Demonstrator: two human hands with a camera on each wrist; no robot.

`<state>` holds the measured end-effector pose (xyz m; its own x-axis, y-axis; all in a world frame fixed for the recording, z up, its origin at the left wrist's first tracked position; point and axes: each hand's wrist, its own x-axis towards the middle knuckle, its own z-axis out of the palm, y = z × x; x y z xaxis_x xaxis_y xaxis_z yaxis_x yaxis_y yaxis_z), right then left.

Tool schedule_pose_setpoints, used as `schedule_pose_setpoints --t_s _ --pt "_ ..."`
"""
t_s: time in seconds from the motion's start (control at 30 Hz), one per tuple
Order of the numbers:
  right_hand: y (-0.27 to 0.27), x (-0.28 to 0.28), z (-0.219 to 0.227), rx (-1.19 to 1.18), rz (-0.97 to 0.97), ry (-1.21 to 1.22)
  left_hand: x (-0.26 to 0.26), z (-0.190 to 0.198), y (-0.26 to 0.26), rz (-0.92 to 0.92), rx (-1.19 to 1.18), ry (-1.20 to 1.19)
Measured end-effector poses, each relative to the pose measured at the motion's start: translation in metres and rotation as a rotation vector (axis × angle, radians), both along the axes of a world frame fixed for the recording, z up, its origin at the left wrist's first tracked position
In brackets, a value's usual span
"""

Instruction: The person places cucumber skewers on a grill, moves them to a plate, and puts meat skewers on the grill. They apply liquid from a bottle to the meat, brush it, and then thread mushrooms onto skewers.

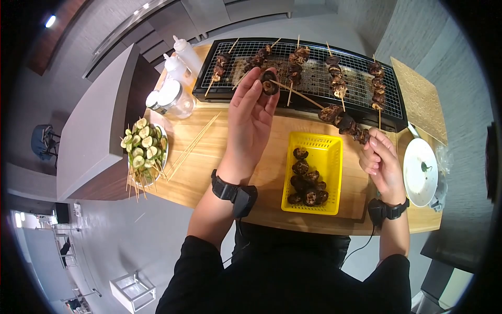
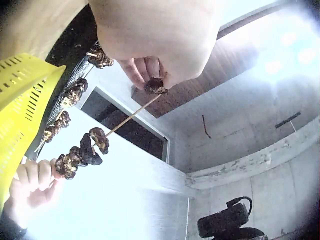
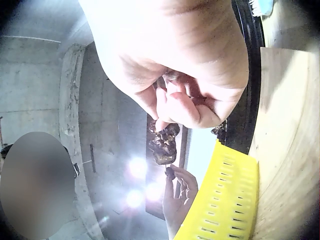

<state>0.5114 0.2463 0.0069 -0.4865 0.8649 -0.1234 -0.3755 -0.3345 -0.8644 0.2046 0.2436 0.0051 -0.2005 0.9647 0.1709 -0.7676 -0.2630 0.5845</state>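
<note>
My left hand (image 1: 250,112) is raised in front of the grill and pinches a dark brown mushroom cap (image 1: 270,83) between thumb and fingers. The bare end of a wooden skewer (image 1: 300,94) meets that cap. Several browned mushrooms (image 1: 342,121) are packed along the skewer's other end, where my right hand (image 1: 384,162) grips it with curled fingers at the last mushroom. In the left wrist view, the skewer (image 2: 132,114) slants up to the pinched mushroom (image 2: 155,85). Below, between the hands, a yellow basket (image 1: 339,172) holds several loose mushrooms (image 1: 308,180).
A black grill (image 1: 361,57) bears several mushroom skewers. At left stand squeeze bottles (image 1: 187,55), a jar (image 1: 180,99) and a plate (image 1: 165,144) of skewered green slices, with bare skewers (image 1: 194,144) beside it. A white pan (image 1: 420,175) lies at right.
</note>
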Motion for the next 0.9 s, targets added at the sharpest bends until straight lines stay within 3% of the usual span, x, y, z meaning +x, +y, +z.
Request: schedule_pose_setpoints --t_s 0.9 --pt "-0.0022 -0.0011 0.0018 0.022 -0.006 -0.059 0.0018 -0.0003 -0.0004 0.108 0.039 0.115"
